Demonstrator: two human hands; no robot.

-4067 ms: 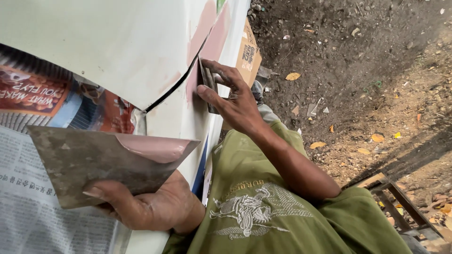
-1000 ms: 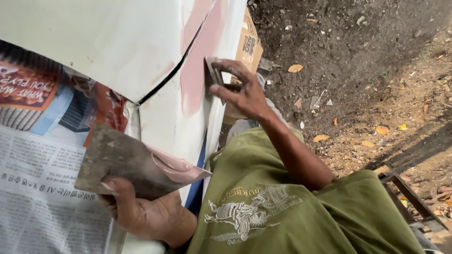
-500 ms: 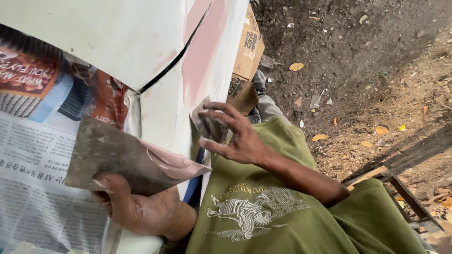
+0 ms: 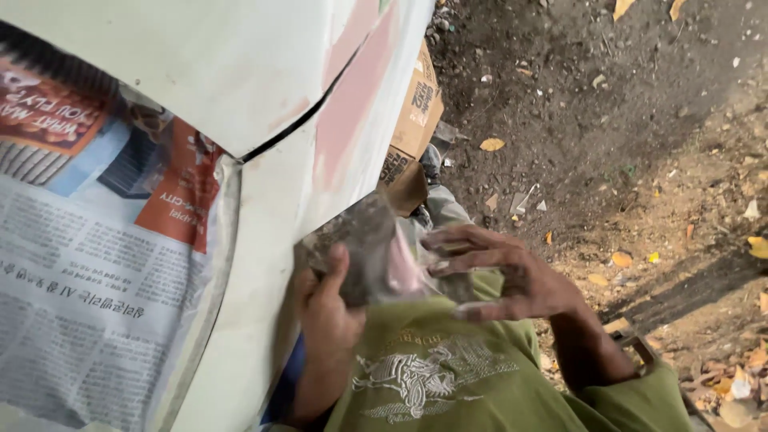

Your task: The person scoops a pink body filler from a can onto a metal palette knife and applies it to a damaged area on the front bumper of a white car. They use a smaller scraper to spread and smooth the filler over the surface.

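- Your left hand (image 4: 328,308) held the flat metal board (image 4: 356,244) up in front of your chest, thumb across its face and fingers clamped behind it; pink filler (image 4: 404,268) sat along its right edge.
- Your right hand (image 4: 500,276) was just to the right of the board, fingers spread and curved. A small scraper seemed to lie under them against the filler, but blur hid it, so I cannot tell whether they gripped anything.
- The board's long axis ran from lower left up to the right, tilted toward the white car panel (image 4: 264,72). Your right hand was nearer the filler.
- Half a second before, your hands were apart, the board low at the left beside the taped newspaper (image 4: 88,272); a second before, your right hand was up on the pink patch (image 4: 356,92). They had since met at your chest.
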